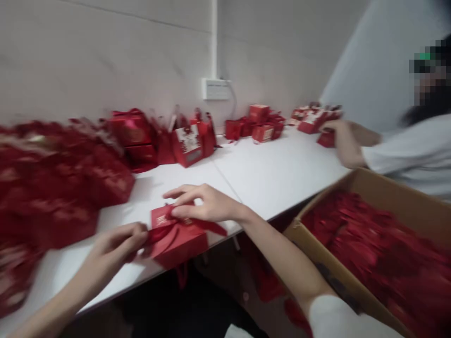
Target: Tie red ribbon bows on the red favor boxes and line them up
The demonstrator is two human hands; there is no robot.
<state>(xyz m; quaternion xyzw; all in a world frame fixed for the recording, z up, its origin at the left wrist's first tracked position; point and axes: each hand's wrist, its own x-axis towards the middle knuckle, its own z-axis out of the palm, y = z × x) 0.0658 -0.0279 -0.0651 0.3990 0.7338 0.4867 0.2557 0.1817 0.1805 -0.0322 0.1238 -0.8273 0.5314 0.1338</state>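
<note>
A small red gift box (183,239) lies near the front edge of the white table (282,169). A red ribbon (169,229) crosses its top. My left hand (118,241) pinches the ribbon's end at the box's left side, fingers closed. My right hand (204,204) rests on the box's top, fingertips pressing the ribbon, the index finger stretched out to the left.
A blurred heap of red boxes (52,183) fills the table's left. More red boxes (190,138) stand along the wall. A cardboard carton (355,281) full of red ribbons sits at the right. Another person's hand (343,134) handles boxes at the far right.
</note>
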